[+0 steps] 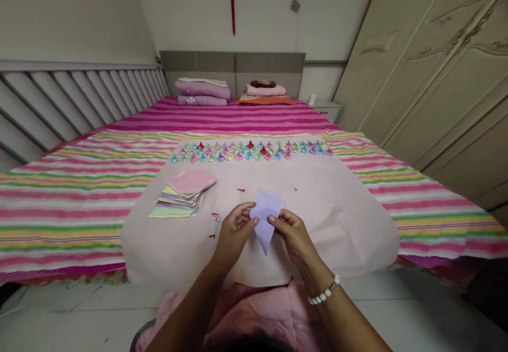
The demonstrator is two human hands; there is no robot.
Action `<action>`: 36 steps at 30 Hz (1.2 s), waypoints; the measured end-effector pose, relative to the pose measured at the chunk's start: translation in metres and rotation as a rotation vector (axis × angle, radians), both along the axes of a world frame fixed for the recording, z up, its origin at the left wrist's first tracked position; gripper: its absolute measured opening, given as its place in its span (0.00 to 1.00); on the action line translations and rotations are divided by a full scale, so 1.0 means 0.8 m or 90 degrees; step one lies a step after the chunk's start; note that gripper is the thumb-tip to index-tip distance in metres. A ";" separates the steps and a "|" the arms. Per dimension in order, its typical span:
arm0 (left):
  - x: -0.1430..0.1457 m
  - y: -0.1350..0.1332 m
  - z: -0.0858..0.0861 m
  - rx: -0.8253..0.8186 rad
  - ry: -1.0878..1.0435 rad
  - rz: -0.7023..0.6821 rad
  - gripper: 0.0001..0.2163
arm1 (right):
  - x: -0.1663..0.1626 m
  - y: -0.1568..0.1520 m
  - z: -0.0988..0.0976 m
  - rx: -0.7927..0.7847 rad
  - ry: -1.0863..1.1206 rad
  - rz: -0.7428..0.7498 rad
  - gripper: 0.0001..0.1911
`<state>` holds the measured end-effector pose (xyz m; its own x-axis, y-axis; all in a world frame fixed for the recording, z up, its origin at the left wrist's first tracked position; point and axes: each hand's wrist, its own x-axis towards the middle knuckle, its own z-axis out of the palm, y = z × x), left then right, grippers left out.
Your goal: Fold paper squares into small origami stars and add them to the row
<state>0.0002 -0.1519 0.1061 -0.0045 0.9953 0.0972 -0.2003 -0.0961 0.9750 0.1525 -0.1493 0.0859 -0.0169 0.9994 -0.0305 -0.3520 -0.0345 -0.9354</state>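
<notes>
A sheet of purple paper (265, 211), its lower end tapering to a point, is held up in front of me. My left hand (238, 227) pinches its left edge between thumb and fingers. On the right edge, my right hand (291, 230) grips it the same way, thumb on top; a white beaded bracelet (324, 292) circles that wrist. Left of my hands lies a stack of coloured paper sheets (182, 196), pink on top. Beyond them, small folded paper pieces (248, 153) in many colours stand in rows along the far side of the pale sheet.
The pale sheet (357, 241) covers the near part of a bed with a striped cover (71, 198). Small red scraps or marks (215, 216) show on it. Folded bedding (203, 91) sits by the headboard (270, 63). Wardrobe doors (428, 71) stand to the right, a slatted rail (79, 95) to the left.
</notes>
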 end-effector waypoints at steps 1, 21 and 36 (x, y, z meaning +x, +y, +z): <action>0.000 0.000 -0.001 -0.008 0.005 0.005 0.17 | 0.000 0.000 -0.001 0.006 -0.003 0.000 0.13; 0.002 0.002 -0.021 -0.127 -0.009 -0.027 0.10 | -0.025 -0.002 0.010 -0.066 0.139 -0.009 0.26; 0.006 0.003 -0.033 -0.126 0.076 -0.002 0.14 | -0.010 0.018 0.011 -0.083 0.134 -0.065 0.12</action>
